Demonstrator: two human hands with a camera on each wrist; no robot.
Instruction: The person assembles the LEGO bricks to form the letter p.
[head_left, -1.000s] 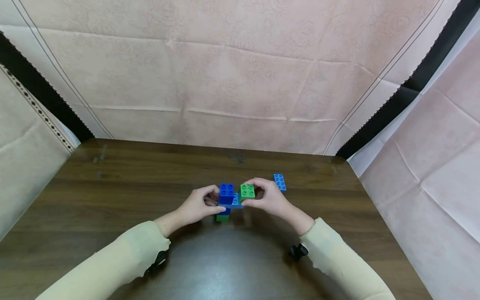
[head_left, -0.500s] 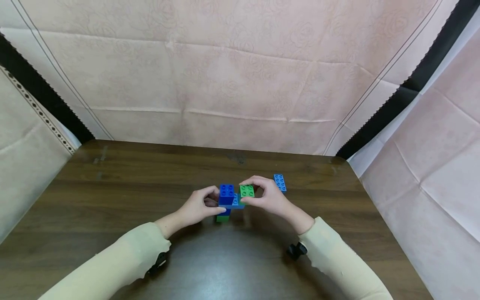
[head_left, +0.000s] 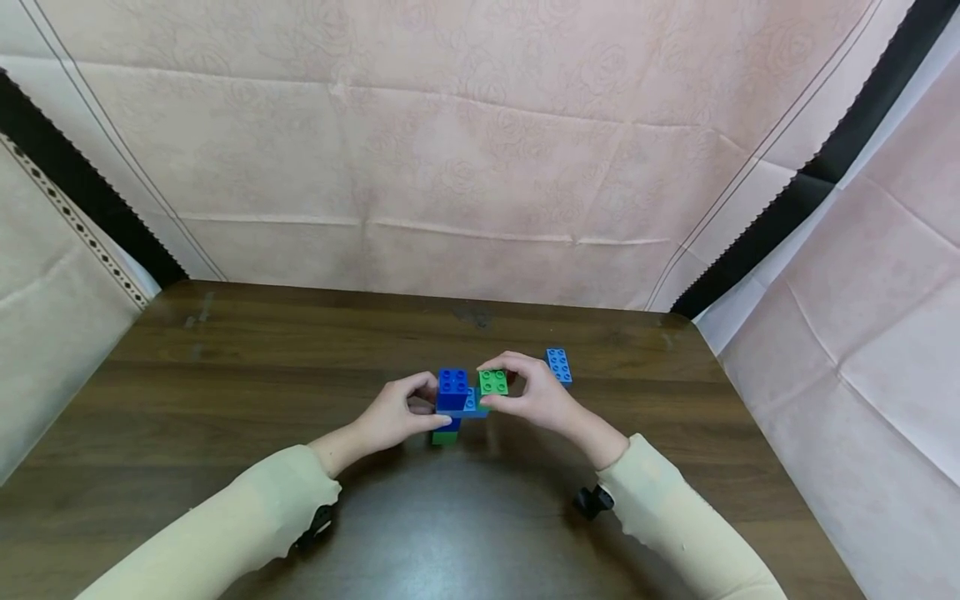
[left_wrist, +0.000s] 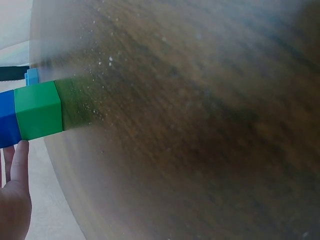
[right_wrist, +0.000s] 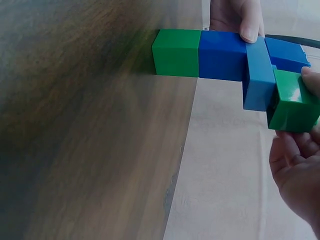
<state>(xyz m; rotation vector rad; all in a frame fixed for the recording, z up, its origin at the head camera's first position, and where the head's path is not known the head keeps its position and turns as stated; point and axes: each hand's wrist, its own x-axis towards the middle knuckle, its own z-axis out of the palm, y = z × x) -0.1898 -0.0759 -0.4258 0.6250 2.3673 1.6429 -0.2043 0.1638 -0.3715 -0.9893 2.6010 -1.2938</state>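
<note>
Several toy building bricks form a stack standing on the table. A green brick [right_wrist: 175, 52] is at its base, with a dark blue brick [right_wrist: 222, 55] on it. Across that lies a light blue brick [right_wrist: 259, 80], jutting to the right. Another dark blue brick [head_left: 452, 389] sits on its left part. My left hand [head_left: 393, 408] holds the stack from the left, its thumb at the light blue brick's edge. My right hand [head_left: 532, 390] pinches a second green brick [head_left: 492, 382] between thumb and fingers, right at the light blue brick's jutting end. In the right wrist view that green brick looks slightly tilted.
A loose light blue brick [head_left: 558, 365] lies on the brown wooden table [head_left: 300, 358], behind my right hand. Pale patterned cloth [head_left: 465, 167] hangs beyond the table's far edge and at both sides.
My right hand has shifted very slightly left with the green brick, its thumb a little higher on the brick. The left hand and the stack hold still.
</note>
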